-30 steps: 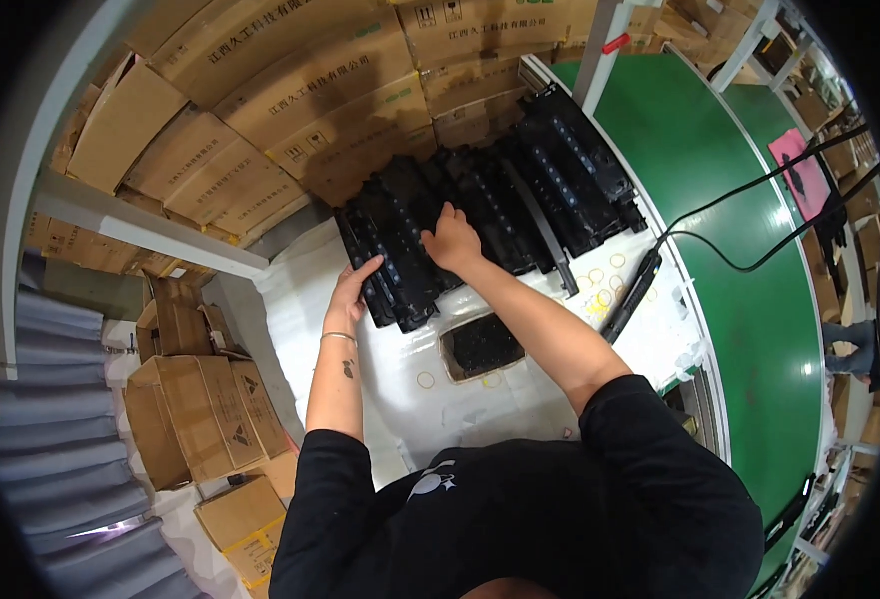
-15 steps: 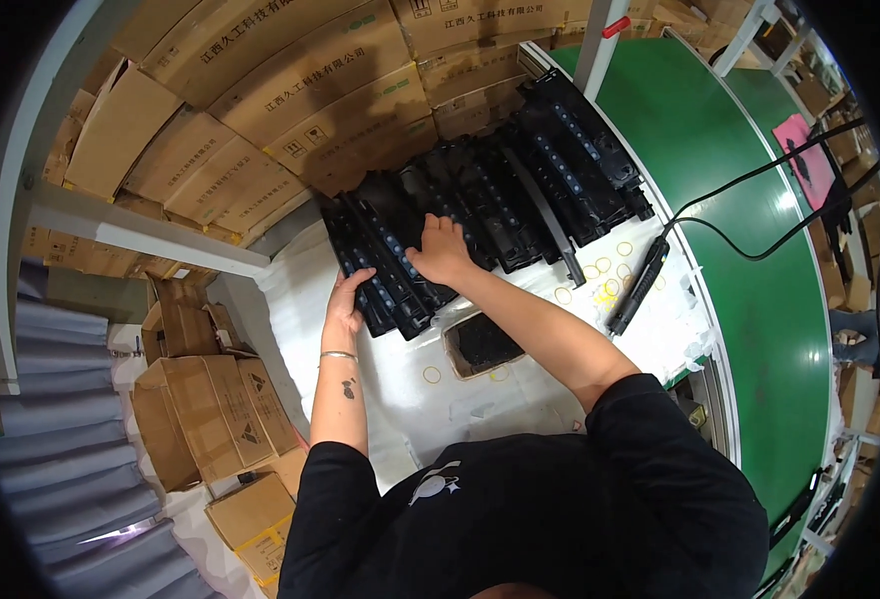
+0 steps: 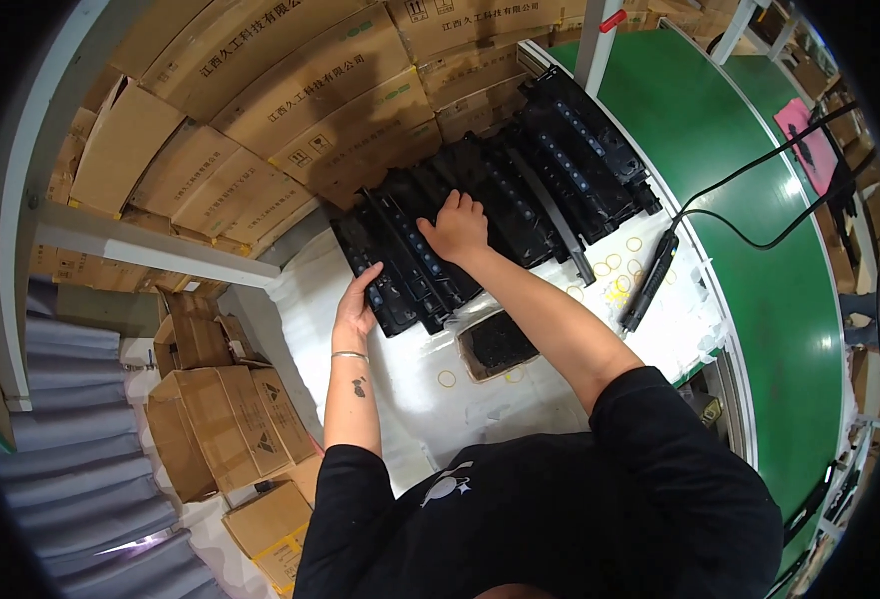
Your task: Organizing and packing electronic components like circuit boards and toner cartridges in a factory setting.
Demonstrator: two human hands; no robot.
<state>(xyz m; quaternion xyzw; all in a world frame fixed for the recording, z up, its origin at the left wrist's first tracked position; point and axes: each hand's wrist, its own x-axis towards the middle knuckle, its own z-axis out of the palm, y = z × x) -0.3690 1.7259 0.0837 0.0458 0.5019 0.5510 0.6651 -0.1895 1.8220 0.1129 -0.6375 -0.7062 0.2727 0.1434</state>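
A row of long black plastic units with lines of blue-grey dots [image 3: 570, 160] lies side by side across the white-covered table [image 3: 400, 399]. At the row's left end, my left hand [image 3: 357, 304] grips the near end of the outermost unit [image 3: 392, 317], thumb on top and the other fingers mostly hidden. My right hand [image 3: 455, 230] lies over the units left of the middle, its thumb spread from the fingers, touching their upper side. A dark grey strip [image 3: 550, 205] lies along the row, its near end sticking out toward me.
A black corded pen-shaped tool [image 3: 649, 285] lies at right. A dark-filled cutout [image 3: 500, 344] and yellow rings [image 3: 447, 378] are nearer. Stacked cartons [image 3: 330, 90] stand behind; open cartons [image 3: 210, 419] are at left. A green conveyor belt [image 3: 789, 329] runs along the right.
My right hand has moved slightly away from me across the units. The left-end units sit closer against the row. My left hand stays at the outermost unit, and the view has shifted slightly.
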